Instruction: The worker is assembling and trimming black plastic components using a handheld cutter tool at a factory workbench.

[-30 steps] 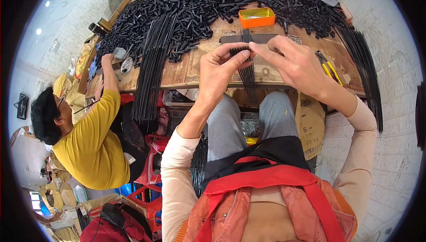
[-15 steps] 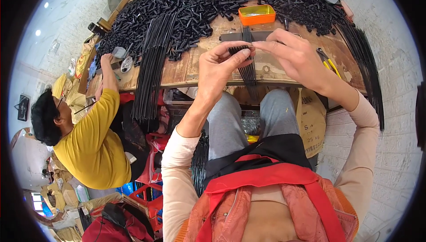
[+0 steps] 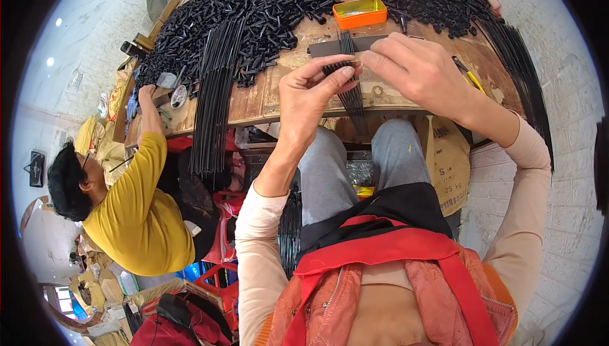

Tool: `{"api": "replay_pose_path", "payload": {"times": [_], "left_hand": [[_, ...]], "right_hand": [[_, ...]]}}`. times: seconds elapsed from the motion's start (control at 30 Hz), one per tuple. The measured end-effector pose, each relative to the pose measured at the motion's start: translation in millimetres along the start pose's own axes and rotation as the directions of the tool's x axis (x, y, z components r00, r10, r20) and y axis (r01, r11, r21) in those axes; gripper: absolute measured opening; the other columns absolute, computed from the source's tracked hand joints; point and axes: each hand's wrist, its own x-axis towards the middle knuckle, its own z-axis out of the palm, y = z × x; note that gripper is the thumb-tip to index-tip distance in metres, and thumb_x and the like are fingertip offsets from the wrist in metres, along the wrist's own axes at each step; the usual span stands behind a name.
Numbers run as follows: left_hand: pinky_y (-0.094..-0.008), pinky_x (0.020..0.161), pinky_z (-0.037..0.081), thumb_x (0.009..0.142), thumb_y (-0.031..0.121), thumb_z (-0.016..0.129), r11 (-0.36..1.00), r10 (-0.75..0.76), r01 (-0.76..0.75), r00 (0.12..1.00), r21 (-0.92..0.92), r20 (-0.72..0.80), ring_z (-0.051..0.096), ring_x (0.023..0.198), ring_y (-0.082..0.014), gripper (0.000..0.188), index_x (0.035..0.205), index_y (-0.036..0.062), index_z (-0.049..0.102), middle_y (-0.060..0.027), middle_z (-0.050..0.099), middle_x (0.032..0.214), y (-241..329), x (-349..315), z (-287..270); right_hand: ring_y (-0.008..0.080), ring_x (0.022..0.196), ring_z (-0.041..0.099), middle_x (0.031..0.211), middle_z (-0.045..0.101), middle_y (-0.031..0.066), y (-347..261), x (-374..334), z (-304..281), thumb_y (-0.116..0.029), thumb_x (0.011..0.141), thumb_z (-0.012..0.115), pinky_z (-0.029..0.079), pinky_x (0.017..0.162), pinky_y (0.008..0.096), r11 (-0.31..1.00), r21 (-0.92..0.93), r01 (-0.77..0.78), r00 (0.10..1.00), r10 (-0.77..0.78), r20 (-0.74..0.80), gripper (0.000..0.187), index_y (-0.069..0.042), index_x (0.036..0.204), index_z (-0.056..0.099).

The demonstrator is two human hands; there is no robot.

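Between the thumb and fingers of my left hand (image 3: 304, 95) is a small black ridged piece (image 3: 336, 65), held over the near part of the table. Just right of it, my right hand (image 3: 422, 79) is closed in a pinch; what its fingertips hold, if anything, is too small to make out. Below the hands a bundle of thin black rods (image 3: 353, 102) lies across a dark flat bar (image 3: 325, 48) and sticks out over the table's front edge. An orange rectangular tin (image 3: 360, 20) stands open beyond the hands, with small thin things inside.
A large heap of short black tubular parts (image 3: 266, 19) covers the back of the wooden table (image 3: 254, 102). Long black rods (image 3: 216, 98) overhang at left, more rods (image 3: 520, 73) at right. Yellow-handled pliers (image 3: 469, 74) lie at right. A co-worker in yellow (image 3: 136, 219) sits at left.
My right hand has drawn slightly away from the black piece, its fingers more curled. My left hand still holds the piece. The view has shifted a little.
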Motion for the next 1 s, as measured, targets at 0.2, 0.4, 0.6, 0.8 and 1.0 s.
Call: {"api": "replay_pose_path", "payload": {"times": [0.2,0.4,0.6,0.8,1.0], "left_hand": [[-0.0271,0.080,0.059,0.089,-0.001,0.066,0.999,-0.047,0.047,0.999,0.027,0.021,0.069,0.091,-0.0182,0.023,0.111,-0.0058,0.066,-0.0136,0.070,0.101,4.6,1.3,6.2],[-0.0278,0.081,0.059,0.089,0.000,0.066,0.999,-0.020,0.019,1.000,-0.026,-0.011,0.069,0.093,-0.0193,0.022,0.110,-0.0064,0.066,-0.0144,0.070,0.101,0.9,3.1,-0.1],[-0.0280,0.081,0.059,0.089,0.001,0.066,1.000,-0.024,0.025,1.000,-0.007,0.008,0.069,0.094,-0.0194,0.023,0.110,-0.0063,0.066,-0.0145,0.070,0.102,1.4,4.1,0.9],[-0.0328,0.083,0.060,0.089,0.000,0.064,1.000,-0.004,0.003,1.000,0.029,0.016,0.069,0.095,-0.0242,0.023,0.112,-0.0062,0.065,-0.0180,0.069,0.101,-0.9,3.4,-1.3],[-0.0281,0.082,0.059,0.089,0.000,0.066,1.000,-0.017,0.017,1.000,-0.023,0.003,0.069,0.095,-0.0193,0.025,0.113,-0.0055,0.066,-0.0152,0.070,0.102,1.4,3.6,-3.0]], "right_hand": [[0.0227,0.082,0.062,0.093,0.059,0.0082,3.3,0.9,0.0,-0.006,0.075,0.064,0.052,0.065,0.0320,1.000,0.028,-0.007,1.000,0.007,0.011,0.029,-0.002,0.104,0.062],[0.0263,0.085,0.062,0.097,0.060,0.0104,6.0,-11.0,-2.5,0.000,0.074,0.066,0.052,0.069,0.0334,0.992,0.074,-0.098,0.989,0.106,-0.104,0.037,-0.003,0.111,0.063],[0.0273,0.084,0.062,0.097,0.060,0.0115,17.8,-17.2,-10.2,0.004,0.072,0.065,0.050,0.069,0.0345,0.981,0.115,-0.156,0.988,0.154,0.026,0.035,-0.002,0.107,0.065],[0.0261,0.078,0.060,0.094,0.060,0.0095,21.7,-12.8,-8.2,0.003,0.072,0.066,0.049,0.065,0.0345,0.979,0.178,-0.096,0.995,0.101,-0.018,0.035,-0.002,0.107,0.065],[0.0268,0.082,0.059,0.096,0.060,0.0101,20.5,-8.5,-1.9,0.002,0.073,0.065,0.050,0.070,0.0346,0.987,0.161,-0.012,1.000,0.016,-0.023,0.038,-0.001,0.111,0.065]]}}
